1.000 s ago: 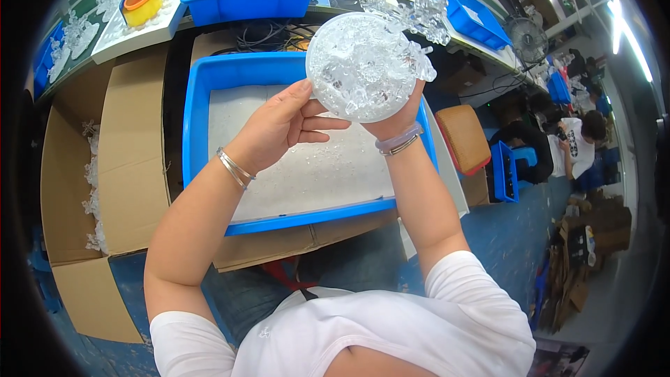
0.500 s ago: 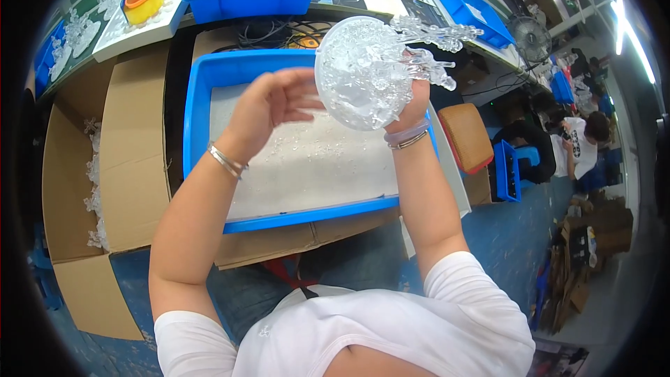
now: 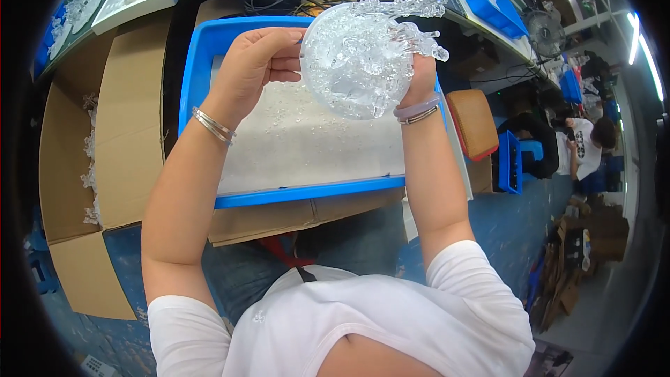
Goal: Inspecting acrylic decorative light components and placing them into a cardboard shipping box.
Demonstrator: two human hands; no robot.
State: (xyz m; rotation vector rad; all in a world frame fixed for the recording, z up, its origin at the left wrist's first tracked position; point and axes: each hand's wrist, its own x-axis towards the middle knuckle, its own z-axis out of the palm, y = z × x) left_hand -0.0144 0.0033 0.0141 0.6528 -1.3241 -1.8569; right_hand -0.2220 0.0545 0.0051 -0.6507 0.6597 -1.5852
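1. The clear piece, a round disc with knobbly branching arms, is held up over the far part of the blue tray.
2. The right hand grips it from the right, below the arms; its fingers are mostly hidden.
3. The left hand is half-curled at the disc's left edge; whether it pinches the rim I cannot tell.
4. It looks like stiff, light plastic, probably smooth and slippery.
5. The thin arms seem likeliest to snap; the disc's rim seems the safer hold.

Bright centre, glaring tube light at right, fisheye-bent edges, far background perhaps soft
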